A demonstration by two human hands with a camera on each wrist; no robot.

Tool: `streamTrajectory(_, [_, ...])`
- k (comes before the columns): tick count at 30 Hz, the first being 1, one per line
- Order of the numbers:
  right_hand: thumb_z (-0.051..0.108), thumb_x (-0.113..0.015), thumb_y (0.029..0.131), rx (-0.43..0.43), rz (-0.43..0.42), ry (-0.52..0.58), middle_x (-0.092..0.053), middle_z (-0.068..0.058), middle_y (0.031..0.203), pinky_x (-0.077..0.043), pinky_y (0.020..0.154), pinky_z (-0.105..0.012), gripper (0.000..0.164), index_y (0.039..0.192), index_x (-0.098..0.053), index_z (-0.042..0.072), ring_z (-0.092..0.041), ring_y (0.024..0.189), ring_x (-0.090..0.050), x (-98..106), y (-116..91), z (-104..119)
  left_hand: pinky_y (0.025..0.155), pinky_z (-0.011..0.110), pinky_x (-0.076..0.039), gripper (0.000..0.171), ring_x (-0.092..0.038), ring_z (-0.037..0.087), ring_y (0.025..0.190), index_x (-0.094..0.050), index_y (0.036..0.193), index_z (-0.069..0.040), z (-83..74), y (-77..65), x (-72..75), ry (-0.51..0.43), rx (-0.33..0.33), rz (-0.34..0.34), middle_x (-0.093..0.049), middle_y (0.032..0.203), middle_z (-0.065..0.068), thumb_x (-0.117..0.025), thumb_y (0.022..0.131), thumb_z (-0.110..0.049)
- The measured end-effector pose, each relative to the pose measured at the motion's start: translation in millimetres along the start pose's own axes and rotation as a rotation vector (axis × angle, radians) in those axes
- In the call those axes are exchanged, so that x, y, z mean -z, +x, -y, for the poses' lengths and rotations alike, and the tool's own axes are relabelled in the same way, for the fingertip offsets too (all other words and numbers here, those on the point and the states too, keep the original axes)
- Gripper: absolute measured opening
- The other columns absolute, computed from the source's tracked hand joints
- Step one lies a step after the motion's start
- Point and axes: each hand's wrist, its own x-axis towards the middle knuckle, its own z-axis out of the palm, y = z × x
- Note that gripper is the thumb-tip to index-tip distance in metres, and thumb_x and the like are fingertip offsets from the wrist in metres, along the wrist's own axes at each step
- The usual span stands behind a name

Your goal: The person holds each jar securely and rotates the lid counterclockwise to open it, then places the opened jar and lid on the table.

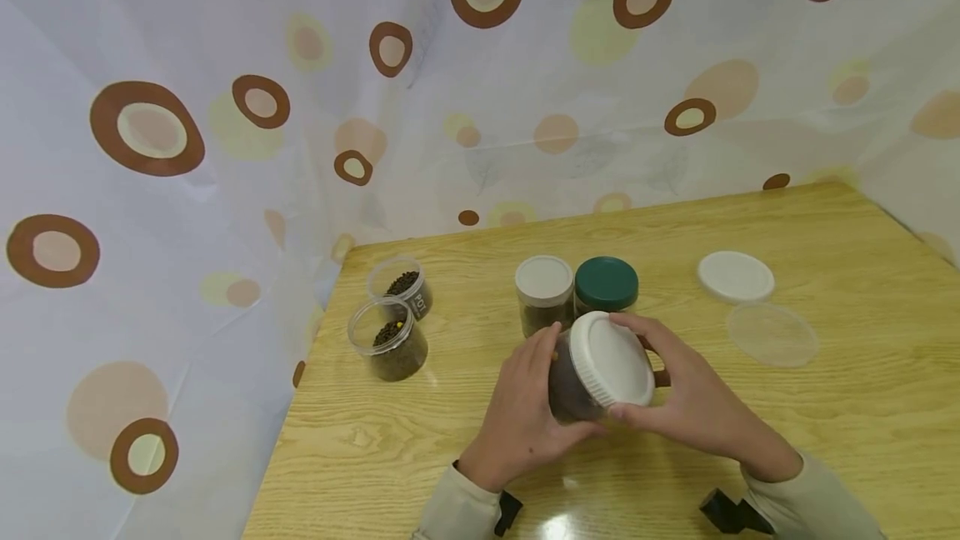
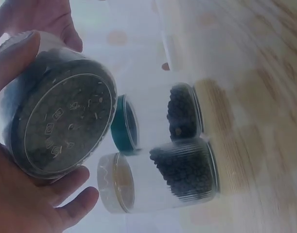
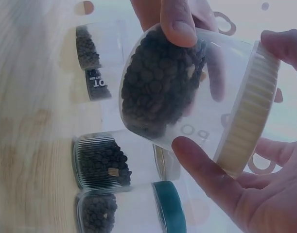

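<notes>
A clear plastic jar [image 3: 160, 85], partly filled with dark round pellets, is held tilted above the table between both hands. My left hand [image 1: 525, 411] grips the jar's body from the left, with the thumb on the near side. On the right, my right hand [image 1: 693, 394] holds the ribbed white lid [image 1: 618, 361] by its rim, which sits on the jar's mouth. The left wrist view shows the jar's round base [image 2: 70, 121]. Just behind the held jar stand a white-lidded jar [image 1: 545, 294] and a green-lidded jar [image 1: 607, 282], both with dark pellets inside.
Two lidless clear tubs, a nearer one [image 1: 400, 357] and a farther one [image 1: 422, 300], hold dark pellets at the table's left side. To the right lie a white lid [image 1: 735, 276] and a clear disc [image 1: 772, 334] on the wooden table [image 1: 360, 440]. Patterned sheeting [image 1: 420, 157] rises behind.
</notes>
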Motion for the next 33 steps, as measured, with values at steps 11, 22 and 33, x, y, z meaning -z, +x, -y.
streamTrajectory(11, [0.024,-0.083,0.08,0.039,0.105,-0.038,-0.04,-0.013,0.148,-0.056,0.076,-0.032,0.092,0.154,-0.029,0.021,-0.027,0.114,-0.052,2.3,5.5,1.2,0.107,0.043,-0.048,0.109,-0.053,0.023,0.131,-0.036,0.149,-0.008,3.1,-3.0,2.6,0.028,0.014,-0.055,-0.051,0.144,0.008,-0.088,0.065,-0.053])
streamTrajectory(22, [0.034,-0.064,0.096,-0.083,0.197,-0.103,-0.04,-0.02,0.152,-0.053,0.067,-0.024,0.076,0.156,-0.024,0.009,-0.034,0.116,-0.06,5.6,9.7,7.3,0.103,0.043,-0.05,0.107,-0.054,0.022,0.127,-0.04,0.148,-0.01,4.4,-7.1,0.4,0.088,0.011,-0.098,-0.053,0.138,0.008,-0.089,0.064,-0.053])
streamTrajectory(33, [0.049,-0.062,0.094,-0.171,0.221,-0.223,-0.049,-0.019,0.147,-0.052,0.068,-0.028,0.082,0.156,-0.027,0.008,-0.027,0.108,-0.064,5.3,17.7,16.3,0.103,0.042,-0.05,0.106,-0.053,0.022,0.125,-0.037,0.149,-0.009,4.6,-8.7,-3.1,0.085,0.014,-0.072,-0.05,0.138,0.01,-0.088,0.066,-0.051])
